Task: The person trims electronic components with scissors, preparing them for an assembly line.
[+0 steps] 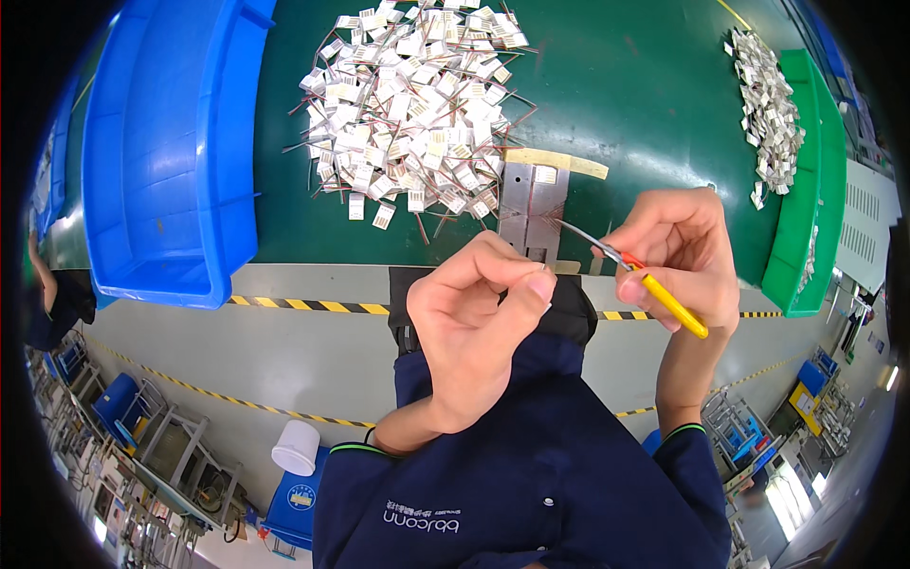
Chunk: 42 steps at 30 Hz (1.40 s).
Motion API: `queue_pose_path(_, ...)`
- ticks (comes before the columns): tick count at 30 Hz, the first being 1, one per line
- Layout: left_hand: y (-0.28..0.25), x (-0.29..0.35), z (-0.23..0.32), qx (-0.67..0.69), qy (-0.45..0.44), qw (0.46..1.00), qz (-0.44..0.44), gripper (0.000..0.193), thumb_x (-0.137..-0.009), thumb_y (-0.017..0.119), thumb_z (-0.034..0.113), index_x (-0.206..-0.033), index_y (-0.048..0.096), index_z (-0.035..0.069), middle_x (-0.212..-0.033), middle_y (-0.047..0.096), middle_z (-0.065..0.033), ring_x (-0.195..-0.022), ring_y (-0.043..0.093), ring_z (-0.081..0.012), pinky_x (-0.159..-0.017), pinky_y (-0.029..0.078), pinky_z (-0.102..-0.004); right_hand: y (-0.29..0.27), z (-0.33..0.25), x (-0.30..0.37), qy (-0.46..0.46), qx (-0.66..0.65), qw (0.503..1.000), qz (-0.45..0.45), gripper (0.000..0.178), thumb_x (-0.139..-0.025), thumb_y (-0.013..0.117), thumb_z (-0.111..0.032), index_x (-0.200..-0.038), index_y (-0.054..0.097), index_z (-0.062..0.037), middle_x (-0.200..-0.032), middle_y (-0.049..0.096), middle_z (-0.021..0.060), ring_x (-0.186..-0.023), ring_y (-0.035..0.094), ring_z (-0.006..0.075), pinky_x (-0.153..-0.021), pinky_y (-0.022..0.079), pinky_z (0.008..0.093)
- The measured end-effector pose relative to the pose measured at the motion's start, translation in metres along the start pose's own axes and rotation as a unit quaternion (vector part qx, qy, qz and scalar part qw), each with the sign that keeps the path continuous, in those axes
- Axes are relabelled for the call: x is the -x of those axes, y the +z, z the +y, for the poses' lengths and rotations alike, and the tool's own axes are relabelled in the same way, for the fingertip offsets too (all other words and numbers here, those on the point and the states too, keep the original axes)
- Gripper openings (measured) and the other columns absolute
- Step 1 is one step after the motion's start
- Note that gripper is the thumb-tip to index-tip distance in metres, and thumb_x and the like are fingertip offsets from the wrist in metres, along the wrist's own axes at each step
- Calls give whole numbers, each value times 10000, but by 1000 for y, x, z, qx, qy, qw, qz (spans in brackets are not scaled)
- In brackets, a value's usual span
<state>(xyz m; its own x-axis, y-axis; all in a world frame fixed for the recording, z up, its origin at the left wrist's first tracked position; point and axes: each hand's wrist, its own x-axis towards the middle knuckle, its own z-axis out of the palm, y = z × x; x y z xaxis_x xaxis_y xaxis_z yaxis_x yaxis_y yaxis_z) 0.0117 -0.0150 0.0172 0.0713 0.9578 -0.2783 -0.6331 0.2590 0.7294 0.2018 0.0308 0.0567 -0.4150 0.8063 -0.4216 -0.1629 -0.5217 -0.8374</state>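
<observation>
My left hand is raised over the table's near edge, thumb and forefinger pinched on something tiny that barely shows between the fingertips. To its right, my right hand grips a slim hand tool with yellow and red handles and a long, thin metal tip; whether it is scissors or tweezers I cannot tell. The tip points left, near a metal fixture block at the table edge. On that block lies a small white connector piece with thin wires.
A large pile of white connector pieces with thin wires covers the green table. Left stands a blue bin; at right, a second pile lies beside a green tray. Beige tape crosses the fixture's far end.
</observation>
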Motion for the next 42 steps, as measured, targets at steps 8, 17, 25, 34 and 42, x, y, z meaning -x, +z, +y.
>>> queue_pose_path(8,3,0,2,9,-17,1000,4,21,-830,615,-60,-848,615,-70,-780,562,-43,-703,520,-75,-638,415,-215,12,24,8,-20,-47,997,53,273,-728,695,89,-962,559,58,-692,648,92,-482,550,41,-366,351,157)
queue_pose_path(17,6,4,-2,-25,-7,999,28,61,-843,611,-38,-896,632,-60,-819,603,-72,-745,560,-88,-685,454,-221,46,47,10,-71,-49,989,124,412,-705,744,75,-1053,529,25,-840,673,106,-711,639,78,-572,470,169)
queue_pose_path(25,12,4,-5,-11,-9,998,53,63,-840,611,-35,-894,636,-54,-832,615,-86,-755,579,-109,-696,462,-226,45,54,12,-102,-51,980,161,401,-712,743,66,-1049,531,23,-830,673,106,-711,641,81,-587,476,175)
queue_pose_path(34,-7,-39,23,-394,276,869,118,314,-745,733,19,-1048,650,22,-1075,606,-127,-986,519,-202,-820,418,-305,34,57,15,-107,-94,967,211,338,-766,688,65,-1048,507,21,-786,655,94,-508,513,34,-429,357,164)
queue_pose_path(42,-13,-43,18,-737,339,582,-59,450,-550,841,203,-974,691,175,-1238,538,-44,-1046,412,-254,-916,289,-361,34,60,14,-85,-93,968,217,314,-778,679,61,-1039,512,14,-765,644,80,-489,482,23,-420,336,160)
